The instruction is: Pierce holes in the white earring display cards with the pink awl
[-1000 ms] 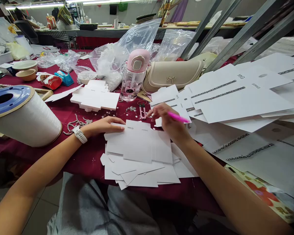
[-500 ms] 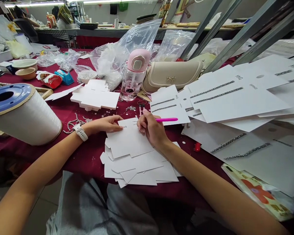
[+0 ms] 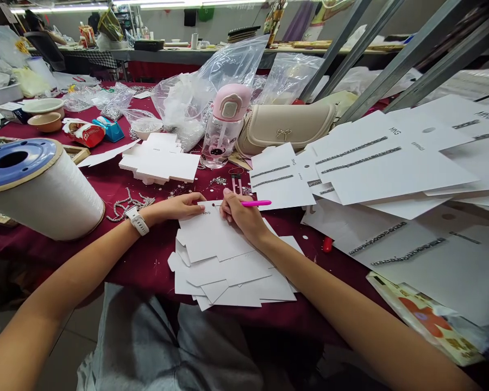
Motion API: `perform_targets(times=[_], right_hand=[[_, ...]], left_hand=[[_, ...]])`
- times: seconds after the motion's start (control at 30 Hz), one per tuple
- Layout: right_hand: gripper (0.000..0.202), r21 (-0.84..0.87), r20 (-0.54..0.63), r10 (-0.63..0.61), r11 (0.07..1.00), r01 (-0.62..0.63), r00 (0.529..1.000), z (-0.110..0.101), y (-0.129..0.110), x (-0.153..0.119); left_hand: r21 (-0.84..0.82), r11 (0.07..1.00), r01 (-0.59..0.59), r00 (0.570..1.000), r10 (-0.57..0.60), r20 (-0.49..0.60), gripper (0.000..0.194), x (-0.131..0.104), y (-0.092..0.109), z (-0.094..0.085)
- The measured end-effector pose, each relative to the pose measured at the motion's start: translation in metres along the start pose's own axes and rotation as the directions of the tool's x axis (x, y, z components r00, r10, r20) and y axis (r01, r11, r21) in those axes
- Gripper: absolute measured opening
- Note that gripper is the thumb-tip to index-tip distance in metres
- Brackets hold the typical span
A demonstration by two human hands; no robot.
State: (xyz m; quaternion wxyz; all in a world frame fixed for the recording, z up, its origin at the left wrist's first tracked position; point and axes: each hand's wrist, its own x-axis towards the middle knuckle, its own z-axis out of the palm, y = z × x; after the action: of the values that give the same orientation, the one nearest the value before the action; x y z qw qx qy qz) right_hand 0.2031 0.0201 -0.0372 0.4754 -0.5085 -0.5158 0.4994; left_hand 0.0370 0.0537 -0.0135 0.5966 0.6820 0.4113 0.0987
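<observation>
A pink pen-like tool [image 3: 257, 203] is pinched in my right hand [image 3: 241, 214], its thin tip at the upper edge of a white card [image 3: 215, 236] printed MNG. A small dark spot shows on the card near that tip. My left hand [image 3: 189, 206] rests on the card's upper left corner, fingers apart, with a white watch [image 3: 137, 221] on the wrist. Beneath this card lies a loose pile of white cards [image 3: 240, 296]. To the right, a card with two dark beaded strips [image 3: 283, 176] lies near my right hand.
At the left stands a large thread spool [image 3: 65, 190]. Ahead are a stack of white cards [image 3: 158, 163], a pink-lidded bottle [image 3: 224, 127] and a beige bag [image 3: 287, 127]. More cards with beaded strips [image 3: 391, 168] cover the right side, below metal bars [image 3: 375, 65].
My right hand and the pink tool have shifted left along the card's upper edge. A dark spot now shows there. My left hand stays at the card's corner.
</observation>
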Motion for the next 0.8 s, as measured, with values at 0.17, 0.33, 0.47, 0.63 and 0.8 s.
perform_targets(times=[0.17,0.33,0.47,0.63,0.8], right_hand=[[0.051,0.127,-0.068,-0.042,0.991,0.050,0.997,-0.0024,-0.0001,-0.0017],[0.048,0.187,-0.023,-0.048,0.981,0.052,0.999,-0.0054,0.0030,-0.0014],[0.047,0.163,-0.011,-0.045,0.985,0.046,0.999,-0.0040,0.0050,0.0008],[0.050,0.098,0.007,-0.026,0.995,0.025,1.000,-0.0019,0.0040,0.0016],[0.052,-0.016,0.058,-0.047,0.999,0.048,0.997,-0.0008,0.0041,0.0015]], left_hand=[[0.012,1.000,0.019,1.000,-0.019,-0.019,0.020,0.0002,-0.0002,-0.0001],[0.049,0.999,0.020,0.999,-0.019,-0.029,0.023,0.0010,-0.0018,-0.0009],[0.079,0.997,0.005,1.000,-0.003,-0.024,0.023,0.0022,-0.0042,-0.0023],[0.114,0.993,-0.032,0.999,0.033,-0.015,0.023,0.0038,-0.0067,-0.0035],[0.126,0.991,-0.047,0.999,0.049,-0.011,0.025,0.0043,-0.0072,-0.0034]])
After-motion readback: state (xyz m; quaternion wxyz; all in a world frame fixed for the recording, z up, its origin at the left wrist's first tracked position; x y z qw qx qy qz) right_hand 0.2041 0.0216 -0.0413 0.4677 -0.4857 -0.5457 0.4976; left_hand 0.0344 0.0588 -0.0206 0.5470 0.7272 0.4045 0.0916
